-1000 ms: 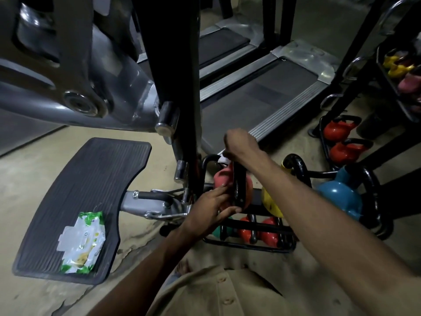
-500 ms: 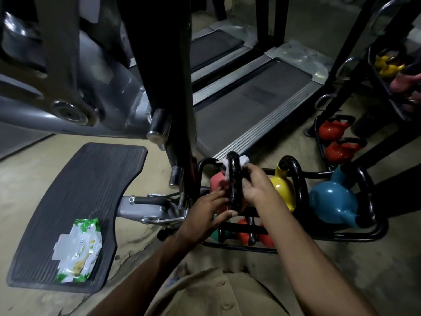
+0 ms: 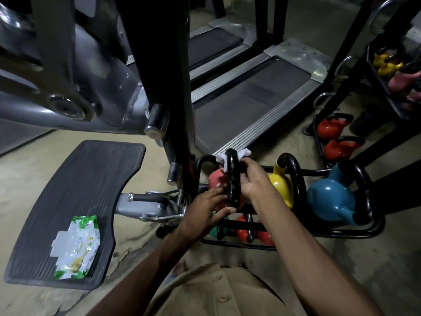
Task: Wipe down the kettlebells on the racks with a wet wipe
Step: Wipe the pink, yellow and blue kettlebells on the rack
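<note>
1. The pink kettlebell point(image 3: 216, 179) is sitting at the left end of the low black rack point(image 3: 355, 235). Its black handle point(image 3: 232, 179) is standing up toward the camera. The yellow kettlebell point(image 3: 281, 185) is just beside it, and the blue kettlebell point(image 3: 330, 199) is lying further right.
2. The right hand point(image 3: 250, 179) is curling round the upper part of the handle and pinching a white wet wipe point(image 3: 243, 153) against the metal. The wipe's loose ends are poking out on both sides of the handle's top.
3. The left hand point(image 3: 205, 208) is clasping the handle's lower end, with the thumb hooking underneath and the fingers lying along the pink body, so it seems to be steadying the weight.
4. The kettlebell is probably acting as a heavy, rigid lump with a rounded body that could roll on the rails. Bracing it by the handle looks safer than lifting it.
5. The wipe is thin, limp and wet, so it is likely to bunch. Wrapping it round the bar and sliding it should be working best, though damp metal may be getting slippery.
6. A pack of wipes point(image 3: 75, 245) is lying on a ribbed footplate point(image 3: 91, 179) well to the left. Red kettlebells point(image 3: 332, 128) are waiting on another rack to the right.
</note>
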Tool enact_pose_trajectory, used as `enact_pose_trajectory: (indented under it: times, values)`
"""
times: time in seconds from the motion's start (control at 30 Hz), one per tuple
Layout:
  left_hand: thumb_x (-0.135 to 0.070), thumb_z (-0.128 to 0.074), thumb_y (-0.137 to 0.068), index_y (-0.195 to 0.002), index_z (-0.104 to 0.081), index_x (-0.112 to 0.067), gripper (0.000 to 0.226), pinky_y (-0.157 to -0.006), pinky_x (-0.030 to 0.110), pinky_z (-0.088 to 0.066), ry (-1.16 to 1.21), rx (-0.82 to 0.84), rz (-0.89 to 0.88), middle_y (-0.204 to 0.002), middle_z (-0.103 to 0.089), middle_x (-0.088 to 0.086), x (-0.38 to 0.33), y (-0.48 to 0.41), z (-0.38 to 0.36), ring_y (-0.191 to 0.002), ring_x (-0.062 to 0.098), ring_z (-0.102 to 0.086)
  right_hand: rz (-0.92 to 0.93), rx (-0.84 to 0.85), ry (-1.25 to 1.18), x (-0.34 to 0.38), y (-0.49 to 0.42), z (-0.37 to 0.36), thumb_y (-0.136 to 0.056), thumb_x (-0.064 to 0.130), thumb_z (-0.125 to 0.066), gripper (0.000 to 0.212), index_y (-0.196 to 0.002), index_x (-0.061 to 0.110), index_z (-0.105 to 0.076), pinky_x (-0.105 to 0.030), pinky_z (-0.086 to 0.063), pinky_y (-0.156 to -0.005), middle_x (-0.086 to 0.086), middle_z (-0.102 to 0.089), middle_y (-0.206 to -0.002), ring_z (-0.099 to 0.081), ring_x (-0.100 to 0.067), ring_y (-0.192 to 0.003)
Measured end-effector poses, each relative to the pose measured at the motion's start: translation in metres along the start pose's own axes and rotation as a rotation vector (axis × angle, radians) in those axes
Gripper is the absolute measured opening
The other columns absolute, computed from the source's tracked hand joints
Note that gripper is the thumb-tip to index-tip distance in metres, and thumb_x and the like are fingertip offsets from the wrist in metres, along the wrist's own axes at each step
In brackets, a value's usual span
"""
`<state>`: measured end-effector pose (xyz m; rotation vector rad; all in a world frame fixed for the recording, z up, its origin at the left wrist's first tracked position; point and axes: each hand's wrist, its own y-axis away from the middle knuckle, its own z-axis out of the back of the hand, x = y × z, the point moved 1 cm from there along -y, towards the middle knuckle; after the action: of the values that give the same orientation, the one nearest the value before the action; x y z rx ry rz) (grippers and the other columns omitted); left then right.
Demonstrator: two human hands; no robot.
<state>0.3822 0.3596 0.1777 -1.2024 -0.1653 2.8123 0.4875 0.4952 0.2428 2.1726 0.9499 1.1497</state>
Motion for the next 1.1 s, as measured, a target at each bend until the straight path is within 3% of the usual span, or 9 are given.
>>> enact_pose_trajectory:
  times: [0.1,0.27,0.43,0.57,0.7,0.83,0.93,1.0,1.1]
  values:
    - [-0.065,-0.054,-0.098,-0.132,-0.070,-0.014,0.063,-0.116,0.038,-0.042,0.014,0.017,-0.004,-0.154,-0.052,0.000,0.005,0.000,-0.003,-0.144,0.010,-0.045,0.292,-0.185,0.197,-0.014,0.016,0.010,-0.098,0.012,-0.057,0.016,-0.106,0.004,-0.070,-0.035,-0.059,-0.068,-0.014,-0.074,-0.091,-0.071,-0.028,-0.076]
    - [-0.058,-0.060,-0.098,-0.117,-0.074,-0.012,0.052,-0.109,0.039,-0.047,0.036,-0.012,-0.032,-0.144,-0.061,0.003,0.003,0.001,-0.004,-0.138,0.014,-0.053,1.153,-0.286,1.173,-0.022,0.041,0.014,-0.093,0.018,-0.070,0.009,-0.102,0.015,-0.068,-0.019,-0.051,-0.071,0.000,-0.063,-0.107,-0.062,-0.011,-0.093]
    - [-0.051,-0.058,-0.100,-0.117,-0.072,-0.013,0.044,-0.096,0.043,-0.050,0.063,-0.010,-0.068,-0.126,-0.067,0.001,0.000,-0.001,0.000,-0.116,0.021,-0.063,1.379,-0.219,1.934,-0.025,0.051,0.005,-0.090,0.019,-0.068,0.023,-0.111,0.011,-0.067,-0.031,-0.056,-0.075,-0.008,-0.059,-0.123,-0.054,-0.024,-0.111]
    - [-0.048,-0.059,-0.097,-0.103,-0.073,-0.015,0.036,-0.087,0.037,-0.053,0.070,-0.065,-0.048,-0.104,-0.065,-0.004,-0.008,0.003,0.003,-0.098,0.015,-0.062,1.311,-0.127,1.423,-0.045,0.081,0.039,-0.093,0.010,-0.069,0.017,-0.109,0.010,-0.070,-0.020,-0.051,-0.085,-0.004,-0.060,-0.122,-0.057,-0.015,-0.112]
    - [-0.059,-0.058,-0.096,-0.126,-0.071,-0.008,0.061,-0.111,0.039,-0.047,0.014,-0.039,-0.063,-0.141,-0.063,0.007,0.002,0.002,-0.002,-0.135,0.022,-0.056,0.647,-0.273,0.603,-0.043,0.060,0.032,-0.099,0.011,-0.060,0.014,-0.107,0.007,-0.070,-0.020,-0.054,-0.072,-0.008,-0.073,-0.104,-0.070,-0.023,-0.096]
    - [-0.054,-0.057,-0.098,-0.133,-0.067,-0.011,0.056,-0.113,0.042,-0.045,-0.024,0.000,-0.126,-0.151,-0.055,0.007,0.012,0.003,-0.002,-0.139,0.022,-0.051,0.023,-0.026,-0.060,-0.009,0.027,0.006,-0.100,0.007,-0.038,0.042,-0.126,-0.016,-0.062,-0.031,-0.061,-0.064,-0.022,-0.077,-0.097,-0.075,-0.025,-0.074]
    - [-0.050,-0.058,-0.098,-0.140,-0.063,-0.016,0.054,-0.116,0.043,-0.041,-0.038,0.014,-0.112,-0.158,-0.047,0.003,0.017,0.004,-0.003,-0.145,0.020,-0.046,0.150,-0.088,0.030,-0.015,0.026,0.009,-0.099,0.010,-0.050,0.031,-0.117,-0.007,-0.069,-0.038,-0.061,-0.075,-0.019,-0.076,-0.097,-0.074,-0.032,-0.087]
    - [-0.047,-0.058,-0.098,-0.143,-0.060,-0.017,0.055,-0.120,0.039,-0.038,-0.027,-0.007,-0.122,-0.159,-0.044,0.001,0.016,0.006,-0.005,-0.147,0.018,-0.042,0.490,-0.260,0.374,-0.023,0.033,0.016,-0.092,0.015,-0.069,0.009,-0.100,0.011,-0.070,-0.042,-0.058,-0.081,-0.011,-0.073,-0.100,-0.070,-0.026,-0.091]
    - [-0.044,-0.060,-0.099,-0.141,-0.062,-0.014,0.051,-0.119,0.040,-0.038,-0.014,0.009,-0.125,-0.160,-0.045,0.002,0.017,0.005,-0.006,-0.149,0.017,-0.040,0.998,-0.305,1.048,-0.021,0.039,0.006,-0.087,0.015,-0.075,0.016,-0.099,0.014,-0.066,-0.022,-0.054,-0.074,-0.003,-0.061,-0.109,-0.059,-0.011,-0.087]
